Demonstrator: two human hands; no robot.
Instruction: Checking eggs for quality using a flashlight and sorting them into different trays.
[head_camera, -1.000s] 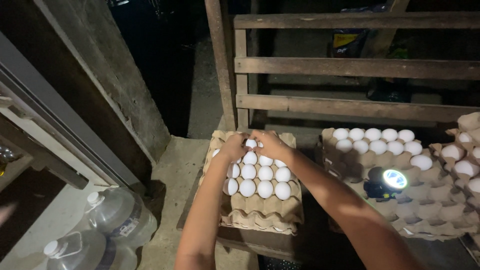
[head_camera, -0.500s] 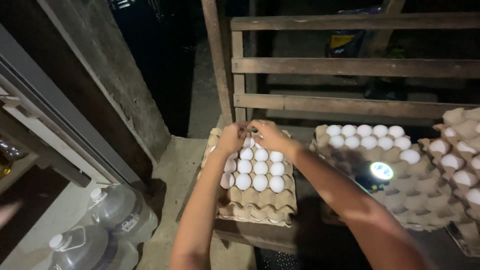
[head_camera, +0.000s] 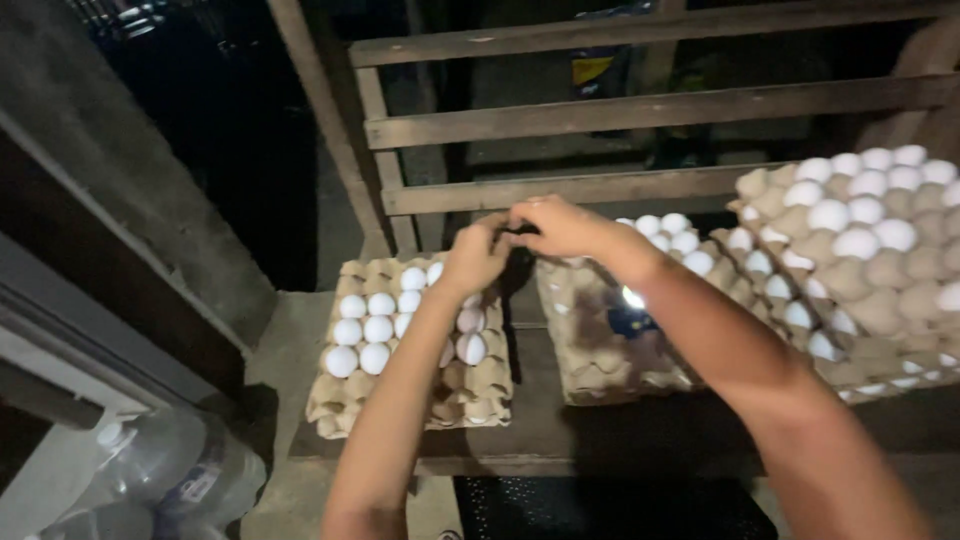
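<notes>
Two bare hands meet above the gap between the trays; the left hand (head_camera: 478, 255) is curled with its fingers pressed together, and the right hand (head_camera: 560, 225) is closed against it fingertip to fingertip; whether an egg sits inside that pinch I cannot tell, since the knuckles hide it; half a second back both hands were low over the brown pulp egg tray half filled with white eggs (head_camera: 415, 345), and now they have lifted and slid away from it towards the right; that tray lies just under and to the left of the left wrist, its back rows filled, its front cups bare; so the hands have come off the half-full tray and now hover over the dark wooden bench (head_camera: 620, 435) and the second brown pulp tray (head_camera: 610, 340) directly below the right forearm; a small bright lamp (head_camera: 632, 297) glows on that tray, just under the forearm; further right of the hands rises a tilted stack of egg-filled pulp trays (head_camera: 860, 250), well apart from the fingers; behind the grip run weathered wooden rails (head_camera: 640, 110); far down to the left lie clear plastic bottles (head_camera: 165, 470).
</notes>
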